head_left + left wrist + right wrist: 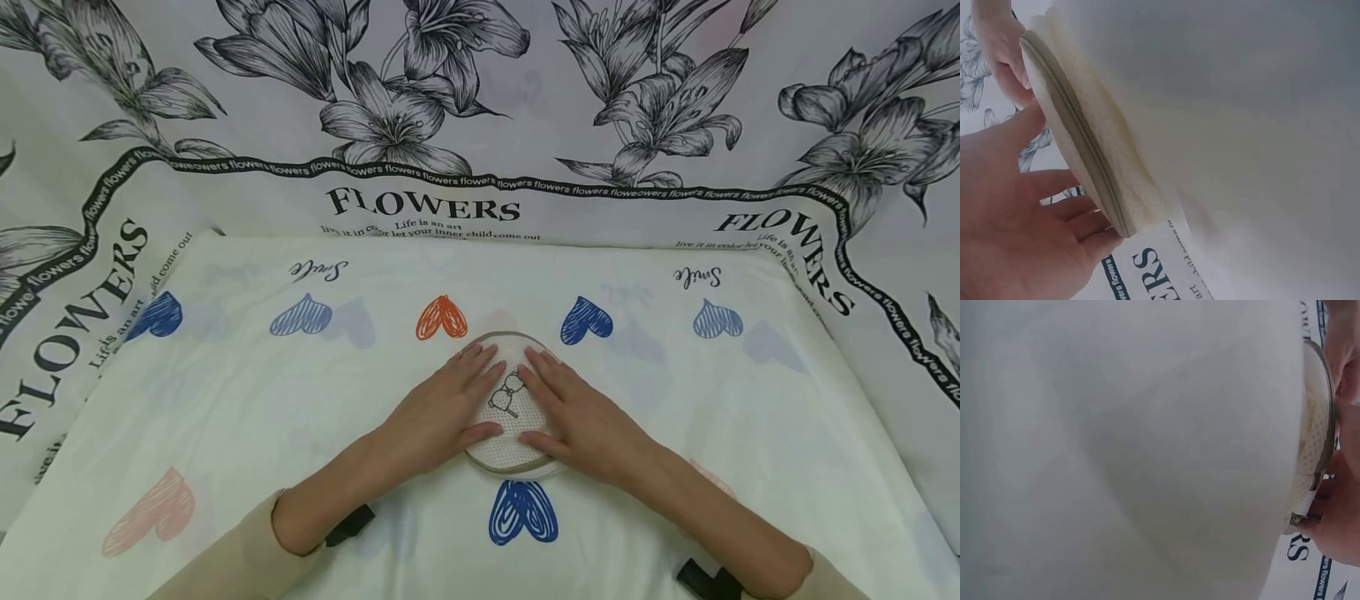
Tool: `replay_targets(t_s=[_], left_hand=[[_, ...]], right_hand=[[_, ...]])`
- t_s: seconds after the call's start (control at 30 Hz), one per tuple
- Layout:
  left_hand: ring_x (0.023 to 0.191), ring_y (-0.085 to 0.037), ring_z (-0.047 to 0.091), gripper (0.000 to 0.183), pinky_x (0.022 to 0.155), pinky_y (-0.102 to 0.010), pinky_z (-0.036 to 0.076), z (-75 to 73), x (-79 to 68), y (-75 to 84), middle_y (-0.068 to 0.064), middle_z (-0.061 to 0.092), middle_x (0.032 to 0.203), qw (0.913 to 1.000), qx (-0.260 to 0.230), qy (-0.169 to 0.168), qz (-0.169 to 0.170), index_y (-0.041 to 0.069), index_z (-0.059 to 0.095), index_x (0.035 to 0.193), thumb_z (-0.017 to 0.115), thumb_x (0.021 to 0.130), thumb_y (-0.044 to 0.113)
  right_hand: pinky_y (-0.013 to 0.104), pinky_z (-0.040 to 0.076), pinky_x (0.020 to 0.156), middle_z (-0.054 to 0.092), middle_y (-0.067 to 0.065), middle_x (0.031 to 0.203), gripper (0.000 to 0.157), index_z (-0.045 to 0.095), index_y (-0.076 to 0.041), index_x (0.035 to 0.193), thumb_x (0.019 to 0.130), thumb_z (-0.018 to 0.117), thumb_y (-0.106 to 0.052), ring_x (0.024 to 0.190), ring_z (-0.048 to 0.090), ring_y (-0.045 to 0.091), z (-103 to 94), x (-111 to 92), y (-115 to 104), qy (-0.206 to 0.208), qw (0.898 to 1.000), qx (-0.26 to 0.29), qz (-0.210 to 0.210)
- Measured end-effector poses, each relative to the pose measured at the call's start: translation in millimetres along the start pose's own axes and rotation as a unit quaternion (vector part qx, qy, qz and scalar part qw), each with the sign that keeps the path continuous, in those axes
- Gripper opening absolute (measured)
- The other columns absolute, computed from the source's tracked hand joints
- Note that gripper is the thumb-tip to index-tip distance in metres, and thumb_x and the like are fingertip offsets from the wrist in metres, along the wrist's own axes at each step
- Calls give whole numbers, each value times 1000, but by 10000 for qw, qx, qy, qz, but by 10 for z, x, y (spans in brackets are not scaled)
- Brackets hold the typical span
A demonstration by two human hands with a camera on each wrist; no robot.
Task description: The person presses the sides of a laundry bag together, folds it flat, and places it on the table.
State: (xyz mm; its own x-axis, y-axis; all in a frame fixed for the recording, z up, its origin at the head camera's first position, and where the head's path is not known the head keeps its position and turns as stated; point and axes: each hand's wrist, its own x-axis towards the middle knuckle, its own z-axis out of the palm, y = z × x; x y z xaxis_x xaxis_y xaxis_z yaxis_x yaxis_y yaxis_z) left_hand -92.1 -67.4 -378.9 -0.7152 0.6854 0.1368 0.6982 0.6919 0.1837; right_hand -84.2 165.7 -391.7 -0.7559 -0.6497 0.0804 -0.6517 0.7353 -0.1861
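Note:
A round, off-white mesh laundry bag point(504, 454) with a small line drawing on top lies on the white cloth, in the middle of the head view. My left hand point(442, 408) rests on its left side, fingers spread out straight. From the other side my right hand point(577, 408) touches the top, its fingers also extended, with the drawing showing between the two hands. Along the bag's edge a beige zipper point(1079, 125) runs in a curve, seen closed in the left wrist view. The right wrist view catches the bag's mesh side point(1316, 419) beside the right hand's fingers.
White cloth point(300, 442) printed with hearts covers the surface under the bag. A blue heart print point(523, 512) lies just in front of the bag and an orange heart print point(442, 317) behind it. Beyond is a flower-printed sheet point(540, 133) with a black lettered band.

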Motion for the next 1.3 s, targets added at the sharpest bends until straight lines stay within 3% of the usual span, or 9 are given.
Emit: replay_targets(t_s=[0.23,0.67,1.3], left_hand=[[136,-32,13,73,109,-41,14,62,4,6,-18,18,148,9983,393,-407,166,2,27,142,50,89,47],[137,-32,6,77,110,-41,12,100,-19,3,-18,8,150,9944,657,-796,232,1,17,144,39,92,53],[137,-31,4,77,109,-42,12,101,30,-45,-16,6,151,9908,412,-1280,128,3,16,145,38,91,54]], right_hand=[[40,21,107,11,9,151,79,20,-9,145,87,40,-60,137,11,25,58,-8,-10,-78,9998,-181,2],[41,17,108,8,13,151,78,18,-5,145,90,38,-56,137,10,29,134,-26,-37,-196,9991,-367,-44],[42,18,108,10,14,151,75,19,-4,144,92,37,-54,137,10,29,177,-6,-18,-369,9987,-334,-107]])
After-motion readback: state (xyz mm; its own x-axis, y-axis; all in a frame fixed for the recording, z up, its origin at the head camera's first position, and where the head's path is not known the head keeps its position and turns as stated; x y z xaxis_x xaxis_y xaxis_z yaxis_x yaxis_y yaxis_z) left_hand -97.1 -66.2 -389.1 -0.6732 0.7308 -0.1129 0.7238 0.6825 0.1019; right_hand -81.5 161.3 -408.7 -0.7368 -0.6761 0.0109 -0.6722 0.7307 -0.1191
